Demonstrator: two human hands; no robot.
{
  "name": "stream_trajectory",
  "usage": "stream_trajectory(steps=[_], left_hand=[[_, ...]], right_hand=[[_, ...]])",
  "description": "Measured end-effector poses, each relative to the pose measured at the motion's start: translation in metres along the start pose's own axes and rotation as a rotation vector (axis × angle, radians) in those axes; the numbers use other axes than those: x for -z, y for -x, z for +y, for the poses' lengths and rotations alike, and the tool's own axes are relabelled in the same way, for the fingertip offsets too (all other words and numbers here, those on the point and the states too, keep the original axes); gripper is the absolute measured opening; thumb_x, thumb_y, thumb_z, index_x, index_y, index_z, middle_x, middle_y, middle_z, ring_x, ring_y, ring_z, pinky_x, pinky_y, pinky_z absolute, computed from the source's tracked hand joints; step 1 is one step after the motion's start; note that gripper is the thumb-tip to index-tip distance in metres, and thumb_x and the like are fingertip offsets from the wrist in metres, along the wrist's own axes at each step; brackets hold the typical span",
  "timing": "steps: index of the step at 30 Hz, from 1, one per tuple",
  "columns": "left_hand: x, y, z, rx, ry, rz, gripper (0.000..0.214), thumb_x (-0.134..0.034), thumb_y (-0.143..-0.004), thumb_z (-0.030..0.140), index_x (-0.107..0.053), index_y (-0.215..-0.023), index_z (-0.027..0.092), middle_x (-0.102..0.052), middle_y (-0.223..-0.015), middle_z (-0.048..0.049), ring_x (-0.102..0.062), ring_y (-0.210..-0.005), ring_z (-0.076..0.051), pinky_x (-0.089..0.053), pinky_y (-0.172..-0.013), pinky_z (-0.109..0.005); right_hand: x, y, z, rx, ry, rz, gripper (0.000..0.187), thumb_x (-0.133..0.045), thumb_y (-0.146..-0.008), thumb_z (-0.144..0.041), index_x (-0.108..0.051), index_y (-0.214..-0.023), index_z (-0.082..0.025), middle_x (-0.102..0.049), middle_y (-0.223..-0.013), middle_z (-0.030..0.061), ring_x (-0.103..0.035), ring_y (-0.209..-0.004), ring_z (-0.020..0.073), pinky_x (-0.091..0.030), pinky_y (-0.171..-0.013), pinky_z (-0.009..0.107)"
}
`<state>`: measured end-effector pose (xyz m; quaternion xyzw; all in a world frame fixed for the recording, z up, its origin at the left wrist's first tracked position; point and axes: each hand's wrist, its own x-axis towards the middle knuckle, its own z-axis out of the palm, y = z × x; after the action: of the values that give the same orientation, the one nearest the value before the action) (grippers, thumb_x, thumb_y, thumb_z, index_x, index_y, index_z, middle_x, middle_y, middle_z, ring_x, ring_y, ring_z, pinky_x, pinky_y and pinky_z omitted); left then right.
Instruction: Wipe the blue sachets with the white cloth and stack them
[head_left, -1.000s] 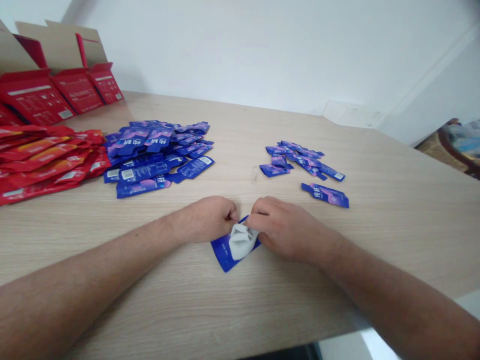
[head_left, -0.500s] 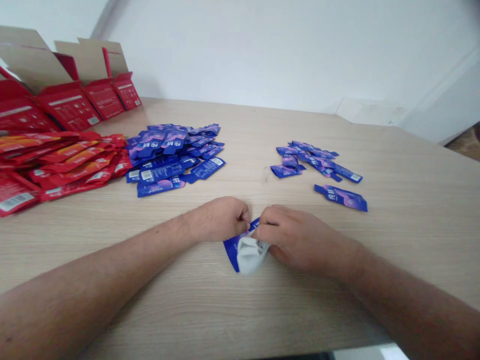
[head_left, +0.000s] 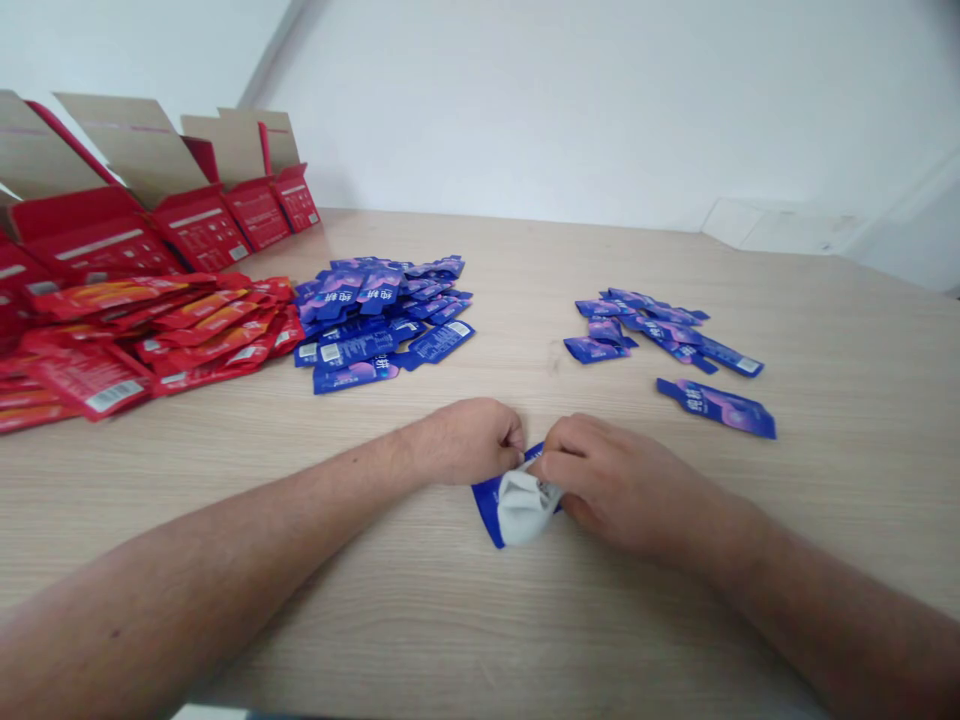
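Observation:
Near the middle of the table lies a blue sachet (head_left: 487, 508), partly covered by my hands and by a crumpled whitish piece (head_left: 521, 508), cloth or soft film. Curled fingers of my left hand (head_left: 480, 440) pinch the sachet's upper edge. My right hand (head_left: 611, 475) is closed on the whitish piece at the sachet's right side; its fingertips are partly hidden. Beyond my right hand, a single blue sachet (head_left: 720, 407) lies flat, with a small group of blue sachets (head_left: 660, 330) behind it.
A larger heap of blue sachets (head_left: 360, 345) lies left of centre. Beside it is a pile of red-orange packets (head_left: 202, 330). Several open red cartons (head_left: 202, 230) with raised flaps stand behind, at the left. A white wall (head_left: 525, 110) borders the wooden table (head_left: 375, 600) at the back.
The view has turned slightly left, so everything appears further right. Both hands stay at the same sachet, and the whitish piece looks less blurred. No hold has visibly changed.

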<state>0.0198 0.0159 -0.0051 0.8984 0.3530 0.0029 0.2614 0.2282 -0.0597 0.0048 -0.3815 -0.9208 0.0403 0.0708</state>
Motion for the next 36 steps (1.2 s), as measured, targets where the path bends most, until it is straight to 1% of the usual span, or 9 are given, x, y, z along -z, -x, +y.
stream_trajectory(steps=[3, 7, 12, 16, 21, 23, 26, 31, 36], left_hand=[[-0.0002, -0.0003, -0.0003, 0.001, -0.003, 0.008, 0.021, -0.053, -0.077, 0.027, -0.072, -0.084, 0.023, -0.07, -0.071, 0.0011, -0.058, -0.062, -0.012, -0.037, -0.054, -0.022], [-0.0004, -0.0006, 0.0008, 0.006, -0.006, 0.005, 0.022, -0.052, -0.076, 0.023, -0.073, -0.085, 0.023, -0.071, -0.072, 0.0013, -0.058, -0.062, -0.012, -0.037, -0.054, -0.022], [-0.0001, -0.0011, 0.0006, 0.003, -0.015, 0.004, 0.021, -0.053, -0.078, 0.027, -0.072, -0.084, 0.023, -0.07, -0.071, 0.001, -0.058, -0.062, -0.012, -0.037, -0.054, -0.022], [-0.0017, -0.0018, -0.0002, 0.007, -0.019, 0.007, 0.022, -0.052, -0.076, 0.024, -0.073, -0.084, 0.024, -0.07, -0.071, 0.002, -0.058, -0.062, -0.012, -0.036, -0.054, -0.022], [-0.0014, -0.0014, 0.0009, 0.009, -0.022, 0.013, 0.02, -0.053, -0.077, 0.027, -0.072, -0.083, 0.023, -0.07, -0.07, 0.0018, -0.057, -0.061, -0.012, -0.035, -0.053, -0.022], [-0.001, -0.0013, 0.0013, 0.01, -0.02, 0.014, 0.02, -0.052, -0.076, 0.025, -0.072, -0.082, 0.023, -0.069, -0.069, 0.0021, -0.057, -0.06, -0.011, -0.035, -0.053, -0.022], [-0.0006, -0.0014, 0.0015, 0.004, -0.014, 0.009, 0.021, -0.051, -0.075, 0.023, -0.072, -0.08, 0.023, -0.069, -0.067, 0.0026, -0.057, -0.058, -0.011, -0.034, -0.052, -0.022], [0.0004, -0.0013, 0.0024, 0.01, -0.01, 0.018, 0.019, -0.054, -0.076, 0.027, -0.072, -0.081, 0.024, -0.069, -0.067, 0.0024, -0.057, -0.059, -0.011, -0.033, -0.051, -0.022], [0.0002, -0.0014, 0.003, 0.018, -0.006, 0.013, 0.02, -0.053, -0.075, 0.025, -0.072, -0.08, 0.024, -0.069, -0.066, 0.0026, -0.057, -0.059, -0.011, -0.033, -0.05, -0.022]], right_hand=[[-0.0008, 0.001, 0.0009, 0.025, -0.025, -0.014, 0.019, -0.055, -0.082, -0.009, -0.062, -0.095, -0.022, -0.058, -0.101, 0.0052, -0.054, -0.092, 0.0193, -0.045, -0.081, 0.033], [-0.001, 0.0011, 0.004, -0.045, 0.022, 0.013, 0.02, -0.054, -0.081, -0.008, -0.062, -0.095, -0.02, -0.058, -0.098, 0.006, -0.054, -0.092, 0.0198, -0.045, -0.081, 0.034], [0.0016, 0.002, 0.0002, 0.024, -0.036, -0.033, 0.018, -0.054, -0.082, -0.01, -0.06, -0.094, -0.022, -0.058, -0.102, 0.0046, -0.054, -0.093, 0.0196, -0.045, -0.081, 0.033], [0.0019, 0.0023, 0.0031, -0.06, -0.001, -0.032, 0.017, -0.054, -0.082, -0.01, -0.06, -0.094, -0.021, -0.057, -0.1, 0.0052, -0.054, -0.092, 0.0192, -0.044, -0.082, 0.033], [0.0006, 0.0018, 0.0011, 0.021, -0.017, -0.036, 0.014, -0.055, -0.083, -0.013, -0.059, -0.092, -0.023, -0.057, -0.1, 0.0041, -0.053, -0.091, 0.0196, -0.043, -0.079, 0.033], [0.0015, 0.0021, 0.0028, -0.011, -0.014, -0.053, 0.014, -0.055, -0.082, -0.012, -0.059, -0.092, -0.022, -0.057, -0.099, 0.0044, -0.054, -0.09, 0.019, -0.043, -0.078, 0.032], [0.0026, 0.0025, 0.0057, -0.07, 0.027, -0.03, 0.016, -0.054, -0.083, -0.011, -0.059, -0.094, -0.021, -0.057, -0.099, 0.0053, -0.054, -0.091, 0.0196, -0.043, -0.079, 0.033], [0.0034, 0.0037, 0.0061, -0.001, -0.011, -0.047, 0.017, -0.055, -0.081, -0.01, -0.059, -0.092, -0.022, -0.057, -0.099, 0.0043, -0.054, -0.09, 0.0188, -0.043, -0.08, 0.032], [0.0039, 0.0034, 0.0079, -0.064, 0.032, -0.028, 0.016, -0.054, -0.082, -0.011, -0.059, -0.093, -0.021, -0.057, -0.098, 0.0056, -0.054, -0.093, 0.0201, -0.043, -0.081, 0.033]])
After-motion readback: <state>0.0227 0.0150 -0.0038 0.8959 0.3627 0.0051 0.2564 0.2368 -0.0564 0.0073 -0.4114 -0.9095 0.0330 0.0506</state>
